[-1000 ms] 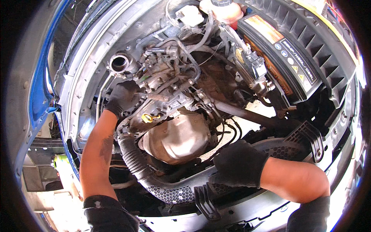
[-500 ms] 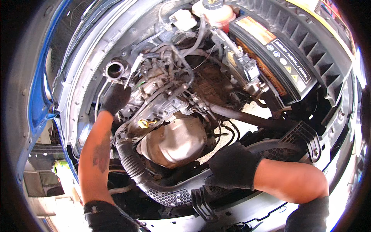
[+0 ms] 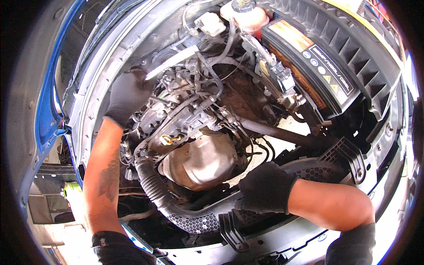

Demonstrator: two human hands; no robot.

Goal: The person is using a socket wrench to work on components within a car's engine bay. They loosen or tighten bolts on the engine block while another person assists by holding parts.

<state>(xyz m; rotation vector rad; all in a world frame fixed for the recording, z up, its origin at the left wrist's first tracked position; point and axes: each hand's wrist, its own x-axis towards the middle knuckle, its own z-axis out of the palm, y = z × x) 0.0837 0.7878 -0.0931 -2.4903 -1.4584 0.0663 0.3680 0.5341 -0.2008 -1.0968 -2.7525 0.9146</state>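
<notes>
My left hand [image 3: 130, 92], in a black glove, is closed at the far left of the engine bay, beside the engine. From its fingers a long pale bar [image 3: 173, 62] slants up to the right, over hoses and wiring. The rest of the held part is hidden by the glove. My right hand [image 3: 267, 187], also gloved, is bunched against the front crossmember [image 3: 194, 223], near the black honeycomb mesh. Its fingertips are folded under and hidden, so anything inside them does not show. Between my hands lie a yellow dipstick handle [image 3: 170, 140] and a metal heat shield [image 3: 198, 161].
A large battery [image 3: 318, 66] stands at the right, with a pinkish coolant tank [image 3: 245, 17] beyond it. A ribbed air hose [image 3: 152, 181] curves down at the front left. A black bracket [image 3: 232, 232] juts up at the front edge. The blue-edged hood [image 3: 46, 101] rises at left.
My left hand has moved up and turned over. The round metal opening above it is now out of sight, and the pale bar has swung toward the right. My right hand has stayed in place.
</notes>
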